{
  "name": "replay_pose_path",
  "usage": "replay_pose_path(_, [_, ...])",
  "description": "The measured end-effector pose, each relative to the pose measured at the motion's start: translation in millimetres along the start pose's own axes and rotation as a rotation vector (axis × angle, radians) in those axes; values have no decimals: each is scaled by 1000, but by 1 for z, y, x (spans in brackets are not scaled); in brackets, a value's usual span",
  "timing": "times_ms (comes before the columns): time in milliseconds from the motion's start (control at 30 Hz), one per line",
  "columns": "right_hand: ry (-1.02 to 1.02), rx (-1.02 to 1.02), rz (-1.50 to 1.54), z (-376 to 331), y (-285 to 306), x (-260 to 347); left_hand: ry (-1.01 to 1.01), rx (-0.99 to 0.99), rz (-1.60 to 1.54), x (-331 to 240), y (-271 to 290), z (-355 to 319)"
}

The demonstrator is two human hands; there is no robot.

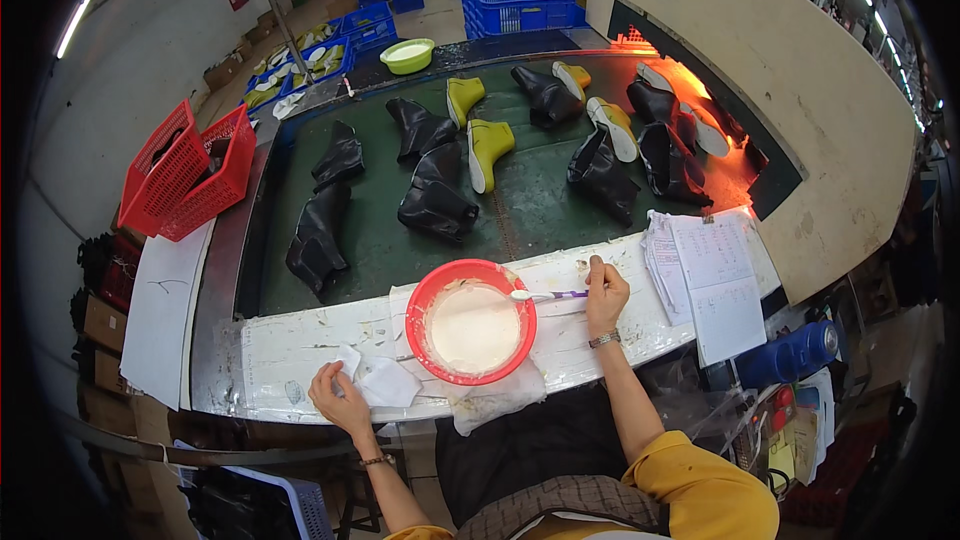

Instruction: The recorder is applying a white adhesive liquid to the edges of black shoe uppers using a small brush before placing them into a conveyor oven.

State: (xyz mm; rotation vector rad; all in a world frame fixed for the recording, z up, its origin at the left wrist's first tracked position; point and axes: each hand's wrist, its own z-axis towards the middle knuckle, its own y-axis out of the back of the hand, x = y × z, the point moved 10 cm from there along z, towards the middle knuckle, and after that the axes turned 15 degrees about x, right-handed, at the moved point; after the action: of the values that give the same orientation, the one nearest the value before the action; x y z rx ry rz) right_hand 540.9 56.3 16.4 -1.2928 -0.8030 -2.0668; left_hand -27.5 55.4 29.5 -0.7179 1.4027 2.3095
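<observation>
Head view, reading it from my end. Green conveyor belt (540,205) carries a scatter of black boots (437,202) and yellow boots (488,148) toward the glowing oven mouth (700,100) on the right. White-coated ledge (300,345) runs along its near side; paper stack (715,280) sits at the ledge's right end, red basket (185,172) off to the left.

Red bowl (470,320) of white paste sits mid-ledge, between both hands. Right hand (605,292) has its fingers pinched on the brush (548,295) handle; the bristle end lies at the bowl's right rim, over the paste. Left hand (338,395) rests on the ledge's near edge, fingers loosely spread and touching a white cloth (385,382); holding nothing as far as I can see.

My read: this is the brush-loading step, no boot in hand yet. Nearest boot is across the ledge on the belt, apart from both hands. Next move would need the left hand to fetch a boot while the right keeps the loaded brush level so paste doesn't drip.
</observation>
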Motion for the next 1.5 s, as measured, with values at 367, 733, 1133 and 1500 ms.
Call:
replay_pose_path(367, [-15,-60,-16,0,3,1,-14,-5,11,-2,0,-1])
replay_pose_path(733, [19,-35,-61,0,1,5,-1,3,4,-2,0,0])
replay_pose_path(1133, [28,-35,-93,1,2,15,11,8,8,-2,-1,-1])
replay_pose_path(1500, [32,-40,-62,0,1,13,-4,1,-3,-5,1,-1])
